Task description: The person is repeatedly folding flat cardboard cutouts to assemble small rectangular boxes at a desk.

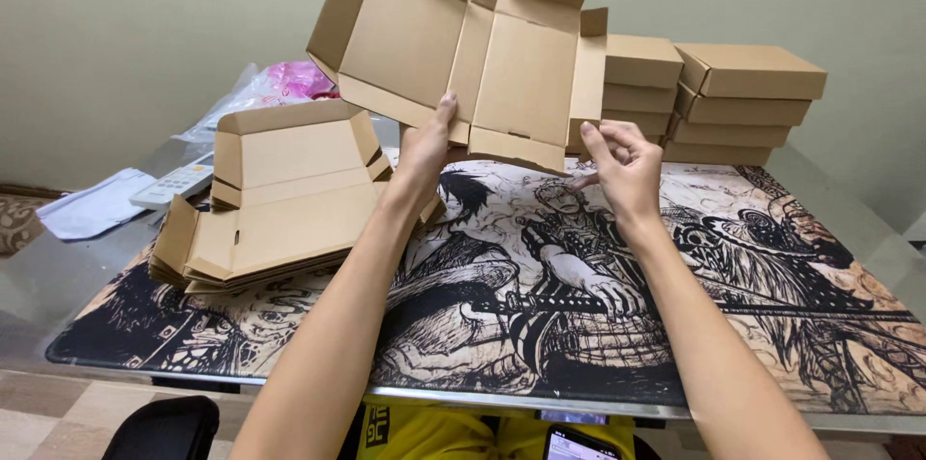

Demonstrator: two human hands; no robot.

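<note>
We hold a half-folded cardboard box [463,50] up in the top middle of the frame, above the printed desk mat [772,325]. Our left hand [424,147] pinches its lower edge near the middle crease, thumb up against the inside face. Our right hand [627,166] sits just under the lower right corner, fingers loosely curled and partly spread; we cannot tell whether it grips the card or only touches it.

The grip looks thin to us: one pinch carries a wide, floppy sheet, so the box could tip to the left or sag at the crease. The upright flaps at the top could fold the wrong way if the right hand pushes unevenly, and a torn tab seems possible.

Close behind the box, in the upper right, stand two stacks of finished boxes [743,98]; a swing of the open sheet could knock them. At middle left lies a pile of flat box blanks [280,200], the top one partly raised, near our left forearm. Further left we see a white remote [174,182], some papers [92,204] and a clear bag with something pink [289,82].
</note>
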